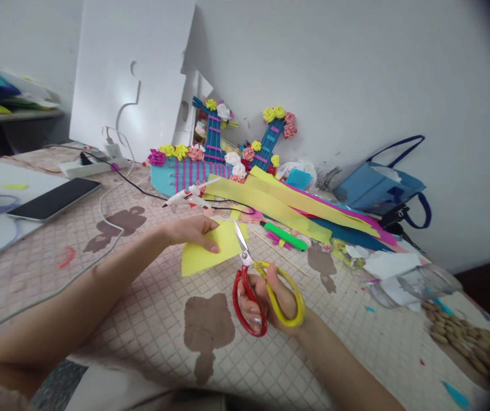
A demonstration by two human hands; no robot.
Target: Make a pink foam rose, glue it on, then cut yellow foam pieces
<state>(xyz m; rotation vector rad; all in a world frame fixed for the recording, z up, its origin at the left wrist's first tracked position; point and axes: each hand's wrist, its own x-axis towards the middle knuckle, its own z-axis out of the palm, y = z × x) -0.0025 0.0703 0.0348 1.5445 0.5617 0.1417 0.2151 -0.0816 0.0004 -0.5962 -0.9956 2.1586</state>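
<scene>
My left hand (195, 231) pinches a piece of yellow paper (206, 254) between thumb and fingers, holding it just over the patterned tablecloth. In my right hand (266, 297) are scissors (245, 257) with one red and one yellow handle, my fingers through the loops. Their blades point up and away, at the paper's right edge, and look nearly closed. Whether the blades touch the paper I cannot tell. Just beyond lie a white hot glue gun (185, 196) and a green utility knife (285, 236).
Long yellow paper strips (279, 205) lie across the back right. Craft pieces with paper flowers (197, 168) stand by the wall. A phone (56, 198), a power strip (86, 165) and a cable are on the left. A blue bag (373, 185) and peanuts (462, 339) are on the right.
</scene>
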